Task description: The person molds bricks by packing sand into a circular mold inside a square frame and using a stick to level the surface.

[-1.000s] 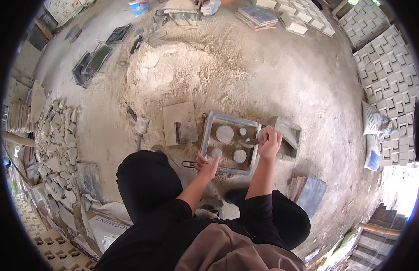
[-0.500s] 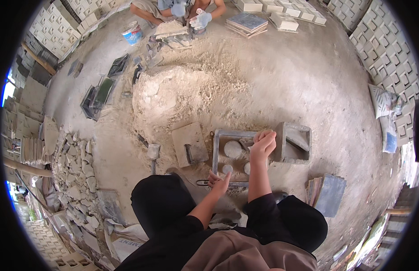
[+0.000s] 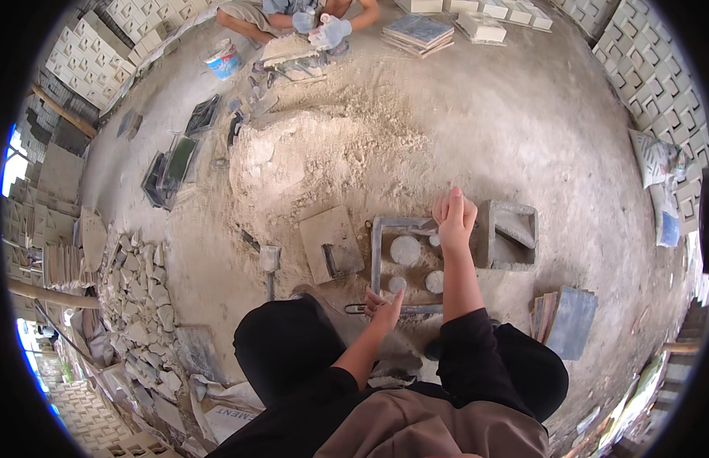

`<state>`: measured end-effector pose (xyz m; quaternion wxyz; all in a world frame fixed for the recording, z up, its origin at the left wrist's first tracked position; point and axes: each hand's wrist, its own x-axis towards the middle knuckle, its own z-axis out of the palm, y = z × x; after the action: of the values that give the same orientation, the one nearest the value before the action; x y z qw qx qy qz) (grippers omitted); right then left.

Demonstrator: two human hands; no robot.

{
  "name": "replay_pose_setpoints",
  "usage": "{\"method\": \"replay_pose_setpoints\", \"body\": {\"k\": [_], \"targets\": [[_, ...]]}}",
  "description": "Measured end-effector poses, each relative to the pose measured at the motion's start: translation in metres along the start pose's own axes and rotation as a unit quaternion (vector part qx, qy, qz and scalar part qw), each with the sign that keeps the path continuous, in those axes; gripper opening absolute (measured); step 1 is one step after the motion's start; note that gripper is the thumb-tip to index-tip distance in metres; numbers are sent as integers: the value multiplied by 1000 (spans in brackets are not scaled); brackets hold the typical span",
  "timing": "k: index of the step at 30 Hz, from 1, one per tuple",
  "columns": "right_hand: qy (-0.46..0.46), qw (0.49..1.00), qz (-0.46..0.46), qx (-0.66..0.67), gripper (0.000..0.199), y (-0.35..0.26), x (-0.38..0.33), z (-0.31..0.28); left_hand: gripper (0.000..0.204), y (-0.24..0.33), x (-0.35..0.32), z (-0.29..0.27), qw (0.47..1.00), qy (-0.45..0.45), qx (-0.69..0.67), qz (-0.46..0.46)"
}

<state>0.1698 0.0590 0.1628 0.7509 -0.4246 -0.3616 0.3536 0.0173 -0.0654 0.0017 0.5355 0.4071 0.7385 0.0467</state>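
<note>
i judge the frame [image 3: 377, 256], just left of the box [image 3: 486, 240], heavy and stiff, best lifted by opposite edges; my left hand [image 3: 385, 311] has fingers apart, my right hand [image 3: 455, 217] seems clamped on a trowel [image 3: 426, 230].

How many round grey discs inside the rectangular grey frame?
4 visible: large disc, upper left; small disc, lower left; medium disc, lower right; tiny disc, upper right. The right hand or forearm may hide more.

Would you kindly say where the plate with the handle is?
In the head view, the plate lies just left of the grey frame, this side of the sandy heap.
</note>
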Motion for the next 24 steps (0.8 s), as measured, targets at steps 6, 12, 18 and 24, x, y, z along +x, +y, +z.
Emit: {"method": "replay_pose_setpoints", "body": {"k": [6,12,18,24], "targets": [[-50,997,29,-42,45,-2,13,7,108,9,5,-8,1000,-18,-10,-9],[-91,993,0,-78,39,10,-7,-7,109,8,2,-3,1000,-22,4,-6],[-103,988,-98,-52,35,9,-18,-8,109,3,1,-3,1000,-7,-5,-8],[-84,991,-101,29,32,2,-15,2,111,3,8,-2,1000,7,-9,-4]]}}
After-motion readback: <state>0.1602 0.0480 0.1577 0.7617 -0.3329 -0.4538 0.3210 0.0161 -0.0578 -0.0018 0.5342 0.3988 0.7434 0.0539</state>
